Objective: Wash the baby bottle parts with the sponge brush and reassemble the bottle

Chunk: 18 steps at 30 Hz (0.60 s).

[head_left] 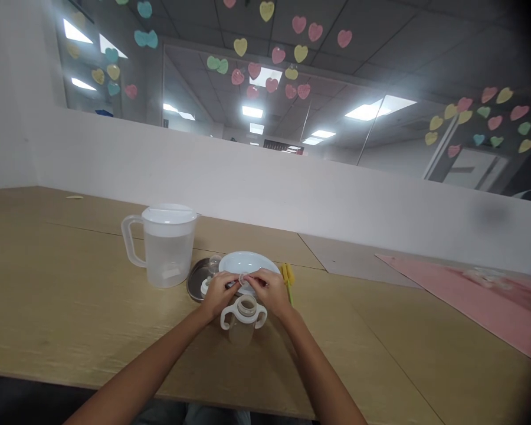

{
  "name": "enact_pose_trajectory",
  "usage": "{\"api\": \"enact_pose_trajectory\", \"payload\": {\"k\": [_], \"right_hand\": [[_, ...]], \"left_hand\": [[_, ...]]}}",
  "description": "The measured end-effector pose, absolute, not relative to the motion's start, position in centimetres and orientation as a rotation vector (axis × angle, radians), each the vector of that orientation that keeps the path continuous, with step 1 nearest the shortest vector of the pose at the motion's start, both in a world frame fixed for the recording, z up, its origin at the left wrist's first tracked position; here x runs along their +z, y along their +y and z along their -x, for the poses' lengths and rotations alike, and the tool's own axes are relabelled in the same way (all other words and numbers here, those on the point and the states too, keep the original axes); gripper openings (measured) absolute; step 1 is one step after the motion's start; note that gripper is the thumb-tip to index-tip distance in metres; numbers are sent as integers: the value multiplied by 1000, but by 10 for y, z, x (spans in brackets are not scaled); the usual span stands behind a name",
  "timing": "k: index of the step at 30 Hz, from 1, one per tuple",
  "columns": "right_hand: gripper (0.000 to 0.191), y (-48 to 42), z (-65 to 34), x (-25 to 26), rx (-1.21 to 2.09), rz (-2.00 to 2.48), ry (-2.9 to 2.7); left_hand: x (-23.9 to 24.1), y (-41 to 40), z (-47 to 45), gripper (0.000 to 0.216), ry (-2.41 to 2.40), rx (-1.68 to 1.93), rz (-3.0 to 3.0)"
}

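Note:
Between the fingertips of both hands is a small clear round piece [243, 279], perhaps a bottle part; its exact kind is too small to tell. My left hand [221, 292] pinches it from the left, and my right hand [269, 290] from the right. Just below them stands a baby bottle [242, 332] with two white side handles, upright and uncapped. Behind my hands lies a white plate [250, 260], partly covered by them. Beside my left hand, a round metal tray [194, 280] holds a white collar [205, 287] and a clear dome cap [215, 264].
A lidded, translucent pitcher [170, 251] of water stands at the left, its handle pointing left. Right of the plate lies a yellow brush [287, 273] with a green handle. A pink sheet [478, 301] covers the table's right side. A white wall [230, 171] rises behind the table.

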State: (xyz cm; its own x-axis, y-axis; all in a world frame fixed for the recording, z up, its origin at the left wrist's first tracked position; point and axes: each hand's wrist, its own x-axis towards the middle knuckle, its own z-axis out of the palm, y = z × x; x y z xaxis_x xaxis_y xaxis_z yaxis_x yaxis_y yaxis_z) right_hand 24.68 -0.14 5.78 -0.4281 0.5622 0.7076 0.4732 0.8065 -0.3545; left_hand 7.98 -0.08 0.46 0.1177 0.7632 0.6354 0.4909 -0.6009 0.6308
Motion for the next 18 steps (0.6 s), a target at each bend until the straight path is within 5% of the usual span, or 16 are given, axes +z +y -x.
{"api": "enact_pose_trajectory", "payload": {"k": [18], "right_hand": [[19, -26, -242, 71, -386, 523, -1815]], "left_hand": [[-1, 3, -83, 27, 1243, 1534, -2137]]}}
